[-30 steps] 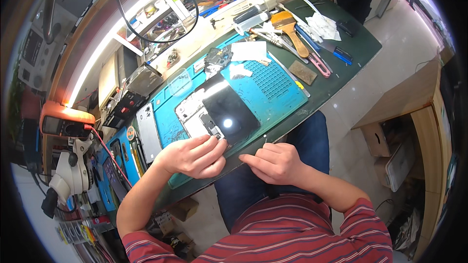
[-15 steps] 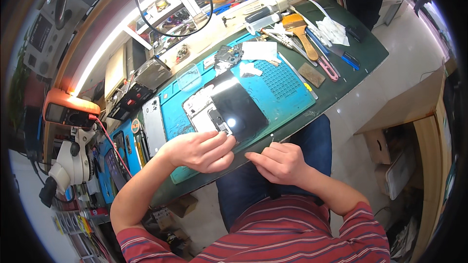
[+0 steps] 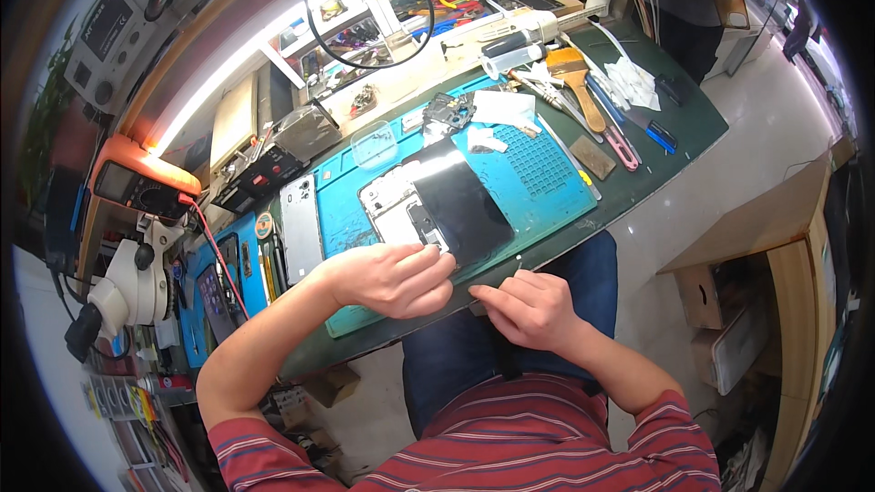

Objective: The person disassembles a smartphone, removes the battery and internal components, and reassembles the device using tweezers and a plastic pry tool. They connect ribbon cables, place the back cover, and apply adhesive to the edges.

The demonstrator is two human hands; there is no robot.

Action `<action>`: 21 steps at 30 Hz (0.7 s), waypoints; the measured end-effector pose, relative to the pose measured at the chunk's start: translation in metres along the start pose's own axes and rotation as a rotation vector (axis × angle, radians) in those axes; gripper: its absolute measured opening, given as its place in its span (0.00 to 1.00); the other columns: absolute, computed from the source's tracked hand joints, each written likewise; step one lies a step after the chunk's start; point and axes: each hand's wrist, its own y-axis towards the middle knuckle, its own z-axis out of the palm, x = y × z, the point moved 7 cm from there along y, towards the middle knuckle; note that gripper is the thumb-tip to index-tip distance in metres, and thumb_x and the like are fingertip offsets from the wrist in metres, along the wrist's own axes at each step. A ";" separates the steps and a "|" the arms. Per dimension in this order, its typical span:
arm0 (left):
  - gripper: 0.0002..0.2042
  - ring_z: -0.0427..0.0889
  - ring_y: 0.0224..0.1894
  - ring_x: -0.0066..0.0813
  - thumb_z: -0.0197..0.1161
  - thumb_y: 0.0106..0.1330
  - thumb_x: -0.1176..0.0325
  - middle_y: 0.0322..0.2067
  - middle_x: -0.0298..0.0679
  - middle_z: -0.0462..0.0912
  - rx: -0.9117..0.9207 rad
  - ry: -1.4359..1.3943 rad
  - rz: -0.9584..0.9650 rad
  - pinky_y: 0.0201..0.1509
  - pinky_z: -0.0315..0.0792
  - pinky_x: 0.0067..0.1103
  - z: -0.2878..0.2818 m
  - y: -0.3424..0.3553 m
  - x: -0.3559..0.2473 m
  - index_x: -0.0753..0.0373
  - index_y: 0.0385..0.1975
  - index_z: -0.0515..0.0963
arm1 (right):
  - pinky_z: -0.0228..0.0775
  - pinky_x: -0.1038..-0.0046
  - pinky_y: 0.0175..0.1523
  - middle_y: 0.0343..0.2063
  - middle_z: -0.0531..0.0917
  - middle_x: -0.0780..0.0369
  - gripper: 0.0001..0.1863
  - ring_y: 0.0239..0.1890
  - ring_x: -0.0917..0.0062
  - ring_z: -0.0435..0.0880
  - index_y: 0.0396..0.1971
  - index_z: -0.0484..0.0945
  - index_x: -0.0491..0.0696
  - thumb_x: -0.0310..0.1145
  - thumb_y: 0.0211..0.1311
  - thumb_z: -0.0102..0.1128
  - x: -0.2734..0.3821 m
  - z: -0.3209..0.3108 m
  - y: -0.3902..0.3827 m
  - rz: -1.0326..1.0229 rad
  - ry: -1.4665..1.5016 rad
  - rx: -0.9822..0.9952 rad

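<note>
An opened phone (image 3: 387,193) lies on the blue work mat (image 3: 342,223), its pale inner parts showing. A glossy black screen panel (image 3: 467,210) lies along its right side. My left hand (image 3: 394,281) is closed in a pinch at the near edge of the phone; what its fingertips hold, if anything, is too small to make out. Over the table's front edge, my right hand (image 3: 530,312) is closed, the forefinger bent. From its top pokes a thin stick with a small white tip (image 3: 519,260). The two hands are apart.
A silver phone back (image 3: 299,228) lies left of the mat. Behind the phone are a clear plastic tray (image 3: 374,146) and black parts (image 3: 448,113). A brush (image 3: 576,87), pink-handled tool (image 3: 622,148) and white tissue (image 3: 631,84) lie right. An orange multimeter (image 3: 141,178) stands left.
The view has shifted a little, so the bench appears moved right. Both hands keep nearly the same closed poses, the left at the phone's near edge and the right over the table's edge.
</note>
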 end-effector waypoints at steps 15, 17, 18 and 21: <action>0.09 0.87 0.40 0.35 0.66 0.58 0.70 0.46 0.50 0.87 -0.038 -0.004 0.014 0.45 0.85 0.25 0.003 -0.002 -0.001 0.63 0.32 0.73 | 0.75 0.72 0.31 0.25 0.76 0.69 0.18 0.27 0.77 0.80 0.48 0.89 0.48 0.26 0.54 0.74 0.000 -0.001 0.000 0.014 0.009 0.009; 0.09 0.87 0.40 0.36 0.66 0.58 0.70 0.46 0.50 0.87 -0.025 -0.008 0.013 0.44 0.85 0.25 0.003 -0.002 -0.001 0.63 0.31 0.73 | 0.75 0.72 0.31 0.25 0.76 0.69 0.18 0.26 0.77 0.80 0.48 0.89 0.48 0.26 0.54 0.74 0.000 -0.001 -0.001 0.016 0.010 0.009; 0.08 0.87 0.40 0.36 0.66 0.58 0.70 0.46 0.50 0.87 -0.018 -0.011 0.014 0.44 0.85 0.25 0.003 -0.002 -0.001 0.63 0.31 0.73 | 0.75 0.72 0.30 0.25 0.76 0.69 0.19 0.26 0.77 0.80 0.48 0.89 0.48 0.26 0.54 0.74 0.000 0.000 -0.001 0.017 0.011 0.009; 0.08 0.87 0.40 0.36 0.65 0.57 0.70 0.45 0.50 0.87 -0.004 -0.029 0.013 0.44 0.84 0.25 0.003 -0.001 0.000 0.63 0.30 0.73 | 0.75 0.72 0.30 0.25 0.76 0.69 0.19 0.26 0.77 0.80 0.48 0.89 0.48 0.26 0.54 0.74 0.000 0.001 -0.002 0.016 0.004 0.010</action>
